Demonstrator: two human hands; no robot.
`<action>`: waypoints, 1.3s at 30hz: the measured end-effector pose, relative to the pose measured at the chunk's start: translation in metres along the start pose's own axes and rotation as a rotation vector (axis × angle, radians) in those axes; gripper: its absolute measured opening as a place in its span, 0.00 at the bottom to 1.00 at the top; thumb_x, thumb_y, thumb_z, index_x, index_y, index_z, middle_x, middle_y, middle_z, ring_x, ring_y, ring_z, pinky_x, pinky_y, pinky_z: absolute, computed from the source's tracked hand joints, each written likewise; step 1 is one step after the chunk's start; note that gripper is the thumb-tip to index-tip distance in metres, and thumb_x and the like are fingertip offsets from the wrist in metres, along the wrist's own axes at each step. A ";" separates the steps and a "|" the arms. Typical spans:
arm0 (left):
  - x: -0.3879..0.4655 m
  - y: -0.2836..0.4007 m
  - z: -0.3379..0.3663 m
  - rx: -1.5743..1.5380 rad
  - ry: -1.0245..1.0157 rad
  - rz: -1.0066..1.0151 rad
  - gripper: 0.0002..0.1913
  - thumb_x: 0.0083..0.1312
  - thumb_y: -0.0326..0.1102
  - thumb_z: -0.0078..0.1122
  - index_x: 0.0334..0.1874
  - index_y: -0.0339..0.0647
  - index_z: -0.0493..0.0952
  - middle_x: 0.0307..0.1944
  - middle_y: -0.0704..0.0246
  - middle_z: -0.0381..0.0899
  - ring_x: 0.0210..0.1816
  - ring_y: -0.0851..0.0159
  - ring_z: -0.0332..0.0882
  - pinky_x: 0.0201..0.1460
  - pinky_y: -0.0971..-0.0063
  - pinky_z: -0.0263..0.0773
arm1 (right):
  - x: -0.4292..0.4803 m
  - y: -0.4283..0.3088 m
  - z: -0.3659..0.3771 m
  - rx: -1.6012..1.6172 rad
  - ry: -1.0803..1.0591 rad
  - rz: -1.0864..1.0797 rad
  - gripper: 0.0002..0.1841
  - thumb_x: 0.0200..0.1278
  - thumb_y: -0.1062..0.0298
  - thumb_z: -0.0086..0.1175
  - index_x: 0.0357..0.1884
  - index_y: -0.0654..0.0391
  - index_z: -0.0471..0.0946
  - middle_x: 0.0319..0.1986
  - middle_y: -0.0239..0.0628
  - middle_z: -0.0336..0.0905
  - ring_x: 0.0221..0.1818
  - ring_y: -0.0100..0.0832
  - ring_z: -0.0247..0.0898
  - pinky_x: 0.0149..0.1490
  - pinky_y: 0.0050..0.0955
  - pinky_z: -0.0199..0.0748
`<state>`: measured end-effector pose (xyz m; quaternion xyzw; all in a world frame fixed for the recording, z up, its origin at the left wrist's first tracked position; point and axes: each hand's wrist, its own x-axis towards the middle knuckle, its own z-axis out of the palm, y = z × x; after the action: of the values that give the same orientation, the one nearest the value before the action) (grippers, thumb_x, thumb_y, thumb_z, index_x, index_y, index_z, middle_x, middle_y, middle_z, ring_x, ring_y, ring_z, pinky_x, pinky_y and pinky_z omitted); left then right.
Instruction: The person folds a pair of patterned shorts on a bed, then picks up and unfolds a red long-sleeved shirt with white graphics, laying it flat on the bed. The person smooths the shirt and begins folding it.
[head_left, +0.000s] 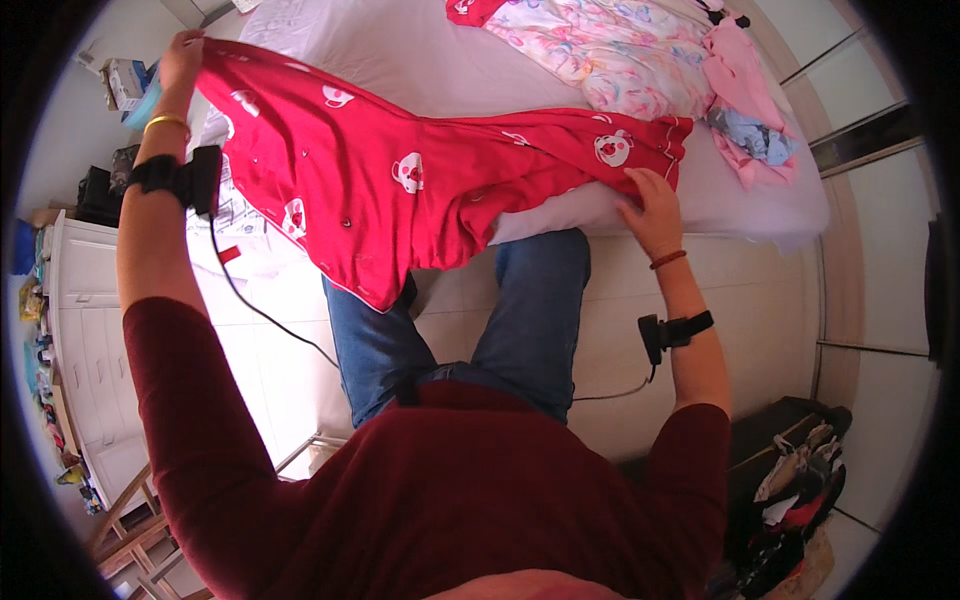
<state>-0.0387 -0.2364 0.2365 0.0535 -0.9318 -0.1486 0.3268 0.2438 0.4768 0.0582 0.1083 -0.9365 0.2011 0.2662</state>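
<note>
A red garment (360, 157) with white bear-face prints and pale piping spreads across the near edge of the bed, its lower part hanging above my knees. My left hand (184, 56), raised at the upper left, grips a corner of the fabric and holds it up. At the garment's narrow right end, my right hand (652, 206) has its thumb and fingers apart, with the fingertips at the red cloth's lower edge; no grip on the cloth shows there.
The bed (765, 202) bears a floral cloth (637, 52) and crumpled pink clothing (739, 75). A white cabinet (90, 300) stands at left, sliding doors (885, 247) at right. Piled clothes (795, 495) lie lower right. Cables run from both wrist devices.
</note>
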 end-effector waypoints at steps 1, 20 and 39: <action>-0.003 -0.009 -0.009 0.006 0.004 0.020 0.13 0.58 0.45 0.52 0.43 0.55 0.79 0.40 0.67 0.81 0.42 0.60 0.78 0.47 0.71 0.70 | -0.007 -0.001 0.006 -0.111 0.034 0.032 0.19 0.50 0.71 0.57 0.48 0.54 0.73 0.44 0.39 0.75 0.47 0.41 0.71 0.50 0.32 0.70; 0.012 -0.094 -0.030 -0.181 -0.118 -0.132 0.13 0.61 0.41 0.51 0.47 0.53 0.78 0.39 0.70 0.82 0.39 0.68 0.78 0.44 0.76 0.69 | 0.015 0.095 -0.041 0.303 -0.004 0.776 0.15 0.57 0.58 0.57 0.31 0.62 0.78 0.24 0.35 0.75 0.27 0.26 0.68 0.35 0.25 0.67; 0.001 -0.076 -0.036 -0.065 -0.106 -0.129 0.12 0.59 0.41 0.52 0.44 0.54 0.79 0.38 0.68 0.82 0.40 0.65 0.78 0.46 0.73 0.70 | 0.026 0.092 0.015 0.258 0.055 0.900 0.17 0.52 0.57 0.59 0.33 0.64 0.78 0.28 0.42 0.78 0.30 0.32 0.75 0.35 0.27 0.72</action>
<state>-0.0168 -0.3172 0.2399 0.0950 -0.9371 -0.2021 0.2682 0.1871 0.5502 0.0314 -0.2815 -0.8504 0.4141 0.1617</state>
